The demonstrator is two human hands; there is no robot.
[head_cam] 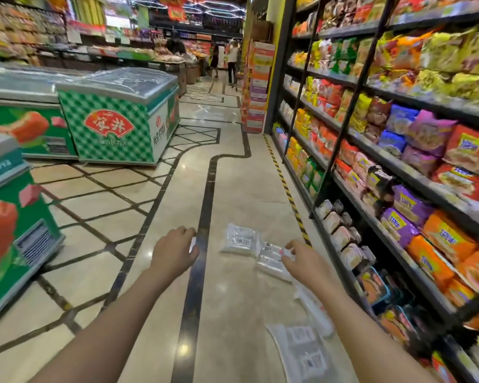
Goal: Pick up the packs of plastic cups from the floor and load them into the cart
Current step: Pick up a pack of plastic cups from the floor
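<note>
Several clear packs of plastic cups lie on the tiled floor along the right-hand shelf. One pack (239,240) lies farthest ahead, a second pack (271,262) sits just beside it, and a flat pack (302,352) lies nearest me. A long sleeve of cups (315,310) lies between them, partly behind my right arm. My left hand (174,252) hovers above the floor, left of the far pack, fingers curled, holding nothing. My right hand (302,261) is over the second pack's edge, fingertips pinched close to it. No cart is in view.
Tall shelves of snack bags (398,150) line the right side. Green chest freezers (116,114) stand on the left. A stack of cartons (257,87) stands at the shelf's far end. Two people (231,62) stand far down the aisle.
</note>
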